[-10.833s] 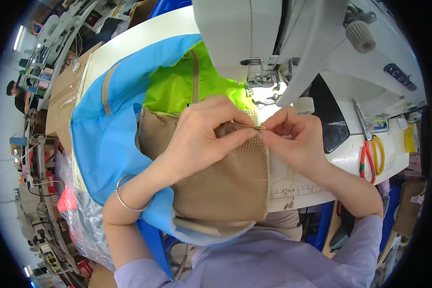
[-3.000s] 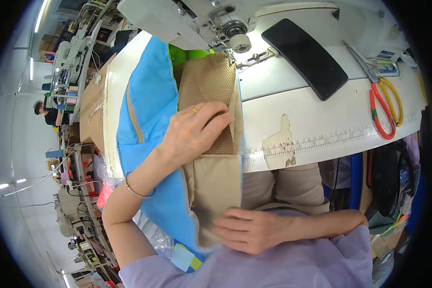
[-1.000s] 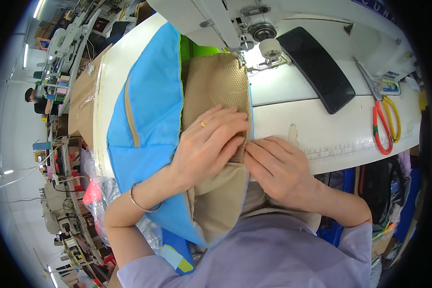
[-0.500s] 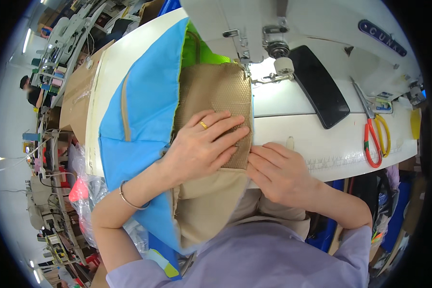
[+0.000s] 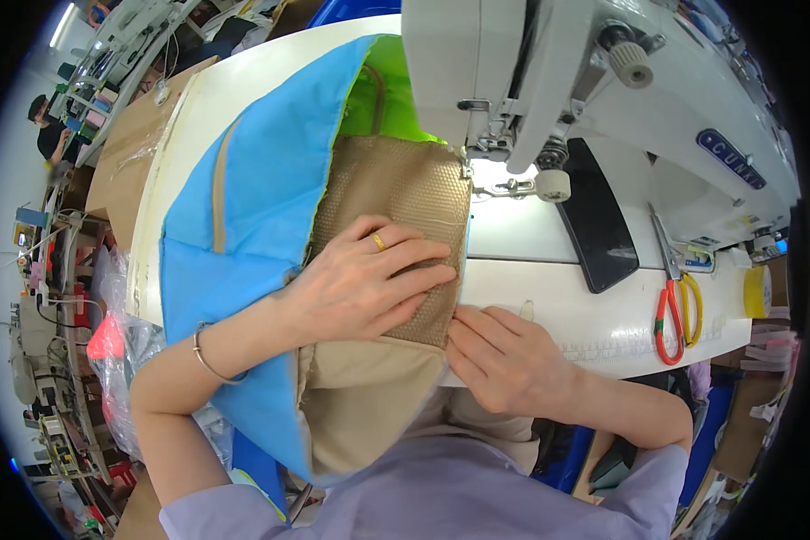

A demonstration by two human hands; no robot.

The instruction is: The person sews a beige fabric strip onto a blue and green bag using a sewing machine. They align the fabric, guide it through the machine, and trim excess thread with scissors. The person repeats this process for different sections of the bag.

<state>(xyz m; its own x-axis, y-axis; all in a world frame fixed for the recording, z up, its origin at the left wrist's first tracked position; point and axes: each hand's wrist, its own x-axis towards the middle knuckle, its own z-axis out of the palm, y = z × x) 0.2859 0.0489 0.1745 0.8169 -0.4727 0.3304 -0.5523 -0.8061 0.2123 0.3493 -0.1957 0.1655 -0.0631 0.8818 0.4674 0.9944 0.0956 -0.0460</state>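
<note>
A fabric piece in blue, green and tan lies under the head of a white sewing machine. Its blue panel spreads on the left, and a textured tan panel runs up to the presser foot. My left hand rests flat on the tan panel, fingers stretched toward its right edge. At that right edge, lower down, my right hand pinches the cloth between thumb and fingers. A plain beige section hangs over the table's front edge toward my lap.
Right of the needle, a black phone lies on the white table. Beyond it are red-handled scissors with a yellow-handled tool and a yellow tape roll. Cardboard adjoins the left table edge. A person is far left.
The view has shifted, so more of the machine head shows and the table things sit lower. Both hands keep nearly the same places on the cloth.
</note>
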